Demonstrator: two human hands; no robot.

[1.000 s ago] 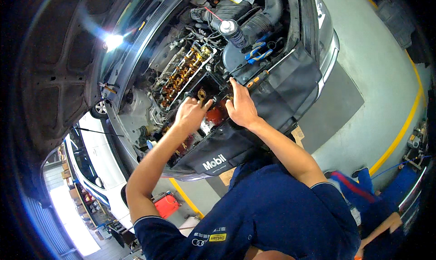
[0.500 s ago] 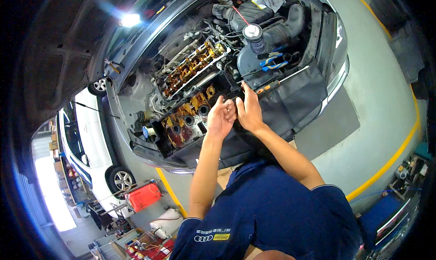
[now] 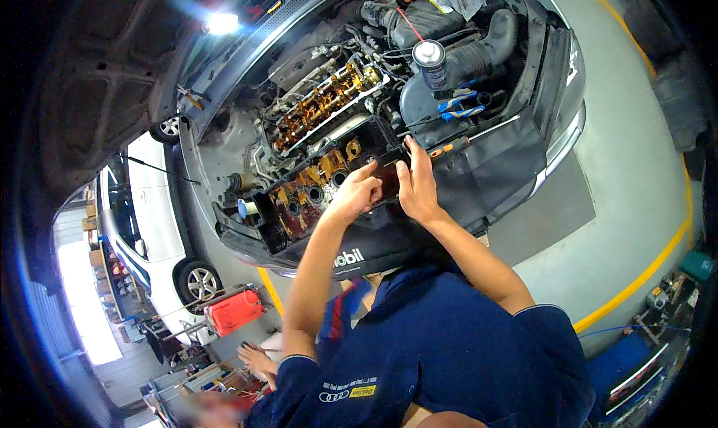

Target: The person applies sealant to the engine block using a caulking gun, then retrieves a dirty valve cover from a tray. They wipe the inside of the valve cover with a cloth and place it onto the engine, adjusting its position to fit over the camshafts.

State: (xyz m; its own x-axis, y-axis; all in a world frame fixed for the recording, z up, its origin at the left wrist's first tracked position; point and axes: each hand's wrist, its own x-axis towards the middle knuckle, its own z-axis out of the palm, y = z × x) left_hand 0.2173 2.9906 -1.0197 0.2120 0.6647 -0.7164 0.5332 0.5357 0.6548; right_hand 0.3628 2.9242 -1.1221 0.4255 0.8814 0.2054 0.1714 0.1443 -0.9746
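My left hand reaches to a black engine cover, upturned, with brown oily insides. Its index finger points at the cover's right part; the other fingers curl inward, their contents unclear. My right hand lies beside it, fingers fairly straight along the cover's near right edge. Behind the cover is the exposed, oily top of the engine. To the right stand a spray can with a red straw and blue-handled pliers; an orange-handled screwdriver lies on the black fender mat.
The raised hood fills the upper left, a work light beside it. A white car, a red wheeled container and a co-worker's hand are at lower left. A blue trolley stands at lower right.
My left hand moved right to beside my right hand, then slightly back left, fingers curling. My head view shifted, showing more of the cover. The co-worker moved from lower right to lower left.
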